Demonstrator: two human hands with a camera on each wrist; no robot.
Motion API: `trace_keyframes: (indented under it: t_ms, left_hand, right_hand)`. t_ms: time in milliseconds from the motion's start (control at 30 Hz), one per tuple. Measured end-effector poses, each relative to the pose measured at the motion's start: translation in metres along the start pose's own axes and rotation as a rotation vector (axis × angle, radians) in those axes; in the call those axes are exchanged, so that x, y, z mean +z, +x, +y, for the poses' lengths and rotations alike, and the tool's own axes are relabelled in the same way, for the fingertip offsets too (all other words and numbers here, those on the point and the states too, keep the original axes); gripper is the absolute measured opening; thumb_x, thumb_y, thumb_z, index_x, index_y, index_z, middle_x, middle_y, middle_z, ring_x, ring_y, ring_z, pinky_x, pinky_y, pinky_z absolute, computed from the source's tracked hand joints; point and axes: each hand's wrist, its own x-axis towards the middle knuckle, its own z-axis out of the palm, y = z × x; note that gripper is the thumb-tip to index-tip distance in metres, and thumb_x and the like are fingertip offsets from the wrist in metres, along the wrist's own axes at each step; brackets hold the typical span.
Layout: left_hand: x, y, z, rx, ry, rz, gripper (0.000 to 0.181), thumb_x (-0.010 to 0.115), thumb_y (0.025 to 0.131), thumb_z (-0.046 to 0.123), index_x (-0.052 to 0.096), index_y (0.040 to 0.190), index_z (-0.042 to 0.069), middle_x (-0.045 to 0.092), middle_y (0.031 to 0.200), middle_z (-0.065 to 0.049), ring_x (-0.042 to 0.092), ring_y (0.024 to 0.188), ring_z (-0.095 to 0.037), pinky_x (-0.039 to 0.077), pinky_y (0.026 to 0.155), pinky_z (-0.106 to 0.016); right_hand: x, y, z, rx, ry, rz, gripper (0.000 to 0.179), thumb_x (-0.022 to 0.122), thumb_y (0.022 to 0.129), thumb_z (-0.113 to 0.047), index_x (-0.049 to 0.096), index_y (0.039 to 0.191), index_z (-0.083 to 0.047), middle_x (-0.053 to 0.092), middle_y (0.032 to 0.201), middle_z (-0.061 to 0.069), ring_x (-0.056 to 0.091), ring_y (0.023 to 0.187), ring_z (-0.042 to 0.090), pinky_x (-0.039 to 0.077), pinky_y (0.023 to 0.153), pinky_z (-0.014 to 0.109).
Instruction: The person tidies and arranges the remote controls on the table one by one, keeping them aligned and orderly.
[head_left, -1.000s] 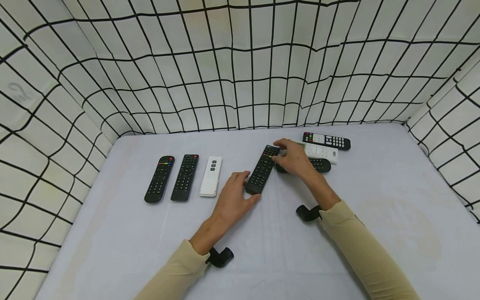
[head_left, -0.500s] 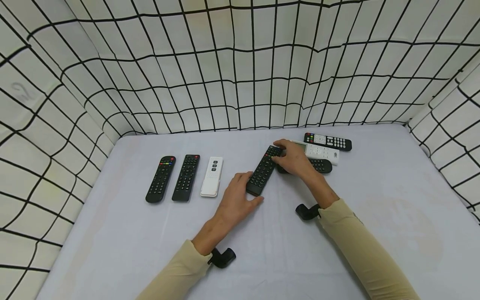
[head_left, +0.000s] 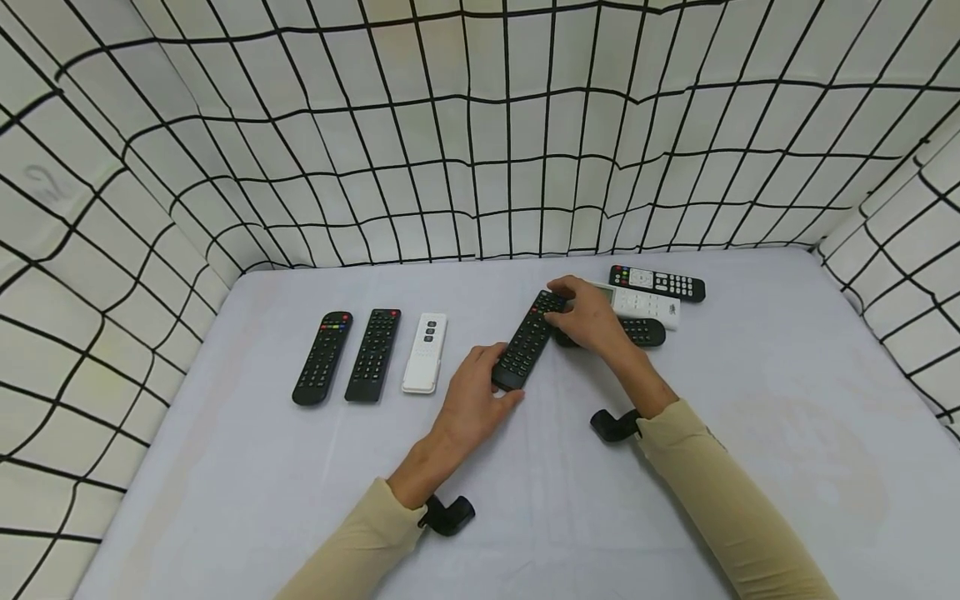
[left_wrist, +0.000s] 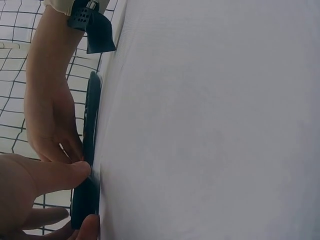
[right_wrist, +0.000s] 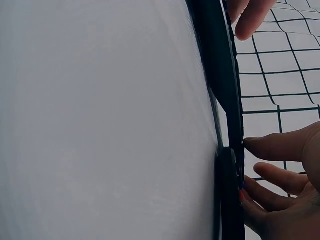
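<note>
A long black remote control (head_left: 527, 342) lies slanted mid-table between both hands. My left hand (head_left: 468, 400) holds its near end, fingers on the left side and thumb at the bottom edge. My right hand (head_left: 591, 318) pinches the far end between thumb and fingers. Seen from the right wrist, this remote (right_wrist: 217, 60) has its far end resting by or over another dark remote (right_wrist: 230, 195). Under the right hand lies a rounded black remote (head_left: 643, 332), partly hidden. Just behind it are a white remote with a small screen (head_left: 645, 307) and a black remote with a silver pad (head_left: 660, 284).
Left of the hands, a black remote with coloured buttons (head_left: 322, 358), a slim black remote (head_left: 373, 356) and a white remote (head_left: 424, 353) lie side by side on the white cloth (head_left: 225, 500). A black wire grid (head_left: 487, 167) stands behind and along the sides.
Both hands keep their hold on the black remote and barely move. The whole view shifts very slightly; the other remotes stay in place.
</note>
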Motion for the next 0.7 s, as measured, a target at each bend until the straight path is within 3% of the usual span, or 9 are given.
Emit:
trace_keyframes:
  t_ms: [233, 533, 700]
  left_hand:
    - [-0.0011, -0.0018, 0.0002, 0.006, -0.007, 0.016, 0.064, 0.087, 0.084, 0.011, 0.059, 0.141, 0.001, 0.063, 0.133, -0.018, 0.063, 0.092, -0.019, 0.055, 0.080, -0.028]
    - [-0.0019, -0.0042, 0.0005, 0.016, -0.015, 0.031, 0.063, 0.087, 0.083, 0.010, 0.061, 0.139, 0.000, 0.063, 0.134, -0.020, 0.065, 0.124, -0.033, 0.054, 0.107, -0.045]
    - [-0.0030, -0.0057, 0.0004, 0.012, -0.015, 0.035, 0.063, 0.087, 0.083, 0.010, 0.060, 0.139, -0.001, 0.062, 0.134, -0.020, 0.065, 0.124, -0.033, 0.054, 0.106, -0.044]
  right_hand:
    - [-0.0008, 0.0004, 0.0005, -0.022, 0.028, 0.018, 0.052, 0.074, 0.094, -0.008, 0.057, 0.143, 0.000, 0.060, 0.146, 0.023, 0.062, 0.129, 0.041, 0.053, 0.108, 0.048]
    - [-0.0017, -0.0007, -0.0029, -0.056, 0.039, 0.036, 0.049, 0.075, 0.093, -0.007, 0.060, 0.140, 0.001, 0.062, 0.143, 0.024, 0.061, 0.130, 0.041, 0.052, 0.109, 0.050]
    - [-0.0012, 0.0007, -0.0063, -0.058, 0.035, 0.039, 0.048, 0.075, 0.093, -0.007, 0.060, 0.139, 0.000, 0.062, 0.144, 0.023, 0.061, 0.132, 0.040, 0.052, 0.110, 0.048]
